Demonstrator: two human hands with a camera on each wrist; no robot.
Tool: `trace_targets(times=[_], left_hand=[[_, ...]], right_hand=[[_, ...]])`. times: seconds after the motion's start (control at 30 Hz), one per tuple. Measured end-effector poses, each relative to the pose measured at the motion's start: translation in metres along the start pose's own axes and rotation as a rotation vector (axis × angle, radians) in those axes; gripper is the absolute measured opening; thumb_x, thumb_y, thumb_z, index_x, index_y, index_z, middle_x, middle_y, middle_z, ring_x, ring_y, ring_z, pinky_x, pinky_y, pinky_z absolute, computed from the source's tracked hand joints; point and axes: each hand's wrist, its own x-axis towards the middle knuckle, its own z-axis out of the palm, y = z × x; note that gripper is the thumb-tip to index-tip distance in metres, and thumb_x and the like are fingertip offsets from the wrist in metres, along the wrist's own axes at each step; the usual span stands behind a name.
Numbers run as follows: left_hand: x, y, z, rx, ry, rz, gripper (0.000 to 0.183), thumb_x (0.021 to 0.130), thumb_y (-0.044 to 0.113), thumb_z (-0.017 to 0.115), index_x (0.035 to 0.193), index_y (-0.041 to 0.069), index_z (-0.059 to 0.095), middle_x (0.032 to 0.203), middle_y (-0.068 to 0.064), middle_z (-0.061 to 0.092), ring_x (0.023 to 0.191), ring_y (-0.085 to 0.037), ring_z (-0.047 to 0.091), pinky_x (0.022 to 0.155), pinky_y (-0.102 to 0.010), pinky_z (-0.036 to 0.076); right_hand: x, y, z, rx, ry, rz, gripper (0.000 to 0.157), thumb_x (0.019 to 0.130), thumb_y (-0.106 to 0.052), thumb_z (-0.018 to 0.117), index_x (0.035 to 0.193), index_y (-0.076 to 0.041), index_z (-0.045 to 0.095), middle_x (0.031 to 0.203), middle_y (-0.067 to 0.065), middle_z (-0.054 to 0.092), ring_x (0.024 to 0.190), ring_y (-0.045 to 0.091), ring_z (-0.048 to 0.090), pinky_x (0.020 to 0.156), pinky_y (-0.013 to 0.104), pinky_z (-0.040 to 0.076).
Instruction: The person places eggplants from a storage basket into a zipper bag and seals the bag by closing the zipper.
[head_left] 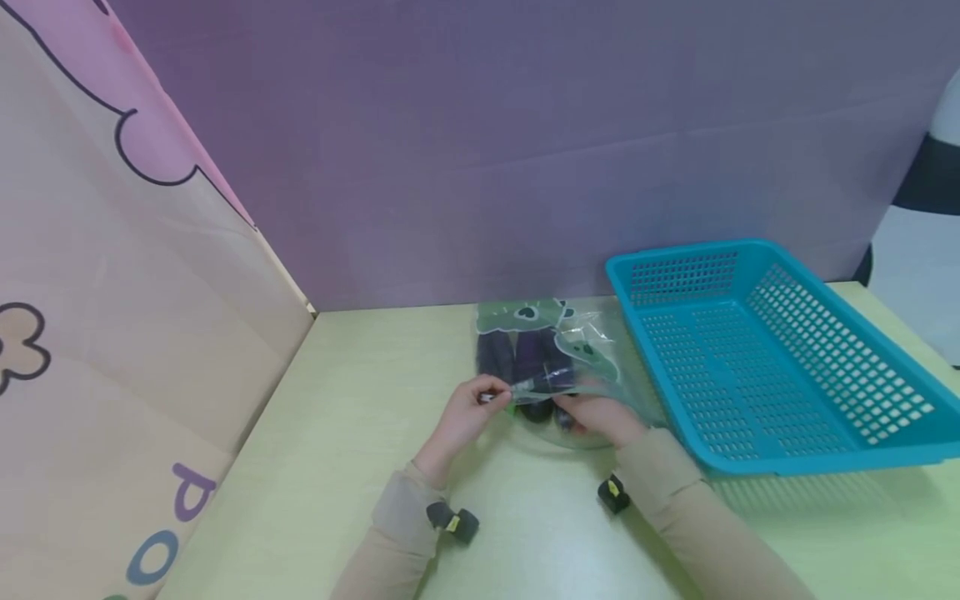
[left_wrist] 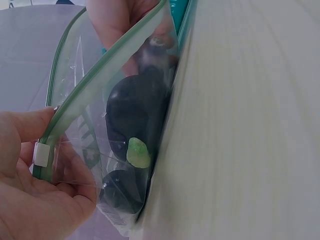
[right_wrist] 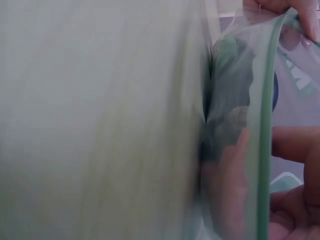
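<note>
Several dark purple eggplants [head_left: 528,350] lie inside a clear zip bag [head_left: 603,321] with a green zip edge. My left hand [head_left: 465,415] pinches the bag's mouth beside the white slider [left_wrist: 41,154]. Through the open mouth reaches my right hand [head_left: 603,417], its thumb and fingers around the end of one eggplant [head_left: 564,417]; plastic partly covers the fingers in the right wrist view. A small light green piece [left_wrist: 138,153] shows against the dark eggplants in the left wrist view.
A blue plastic basket [head_left: 757,467] with perforated walls stands right of the bag, close to the right forearm. The pale table [head_left: 352,400] meets a purple backdrop [head_left: 450,208] behind and a printed cloth panel [head_left: 150,292] at the left.
</note>
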Motion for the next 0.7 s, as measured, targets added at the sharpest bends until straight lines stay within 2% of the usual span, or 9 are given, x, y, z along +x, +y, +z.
trace_targets(times=[0.2, 0.43, 0.57, 0.7], left_hand=[[-0.001, 0.002, 0.0, -0.001, -0.004, -0.019, 0.011, 0.087, 0.005, 0.059, 0.093, 0.0, 0.066, 0.091, -0.015, 0.064, 0.077, -0.008, 0.052, 0.073, -0.023, 0.046], [0.0, 0.001, 0.0, 0.002, -0.005, 0.003, 0.012, 0.088, 0.006, 0.059, 0.093, -0.001, 0.066, 0.09, -0.016, 0.064, 0.076, -0.006, 0.051, 0.071, -0.02, 0.045], [0.001, 0.0, 0.001, -0.003, -0.001, 0.003, 0.011, 0.087, 0.005, 0.059, 0.093, -0.002, 0.066, 0.089, -0.017, 0.064, 0.076, -0.006, 0.051, 0.07, -0.02, 0.045], [0.001, -0.001, 0.002, -0.001, 0.005, -0.006, 0.011, 0.087, 0.005, 0.06, 0.093, -0.002, 0.066, 0.089, -0.017, 0.064, 0.075, -0.006, 0.051, 0.07, -0.02, 0.045]], right_hand=[[0.003, -0.006, -0.001, -0.015, 0.059, 0.032, 0.038, 0.093, -0.032, 0.049, 0.106, 0.002, 0.059, 0.076, 0.009, 0.063, 0.053, 0.014, 0.055, 0.052, 0.027, 0.048], [0.004, -0.014, -0.001, -0.029, 0.098, 0.105, 0.041, 0.095, -0.036, 0.042, 0.099, 0.002, 0.059, 0.075, 0.009, 0.06, 0.052, 0.015, 0.054, 0.049, 0.027, 0.048], [0.006, -0.018, 0.0, -0.128, 0.105, 0.15, 0.045, 0.097, -0.039, 0.033, 0.084, -0.004, 0.057, 0.063, 0.003, 0.053, 0.048, 0.014, 0.048, 0.046, 0.025, 0.044], [0.008, -0.021, 0.001, -0.267, 0.122, 0.136, 0.044, 0.098, -0.033, 0.029, 0.073, -0.007, 0.053, 0.059, 0.002, 0.048, 0.049, 0.015, 0.045, 0.047, 0.024, 0.04]])
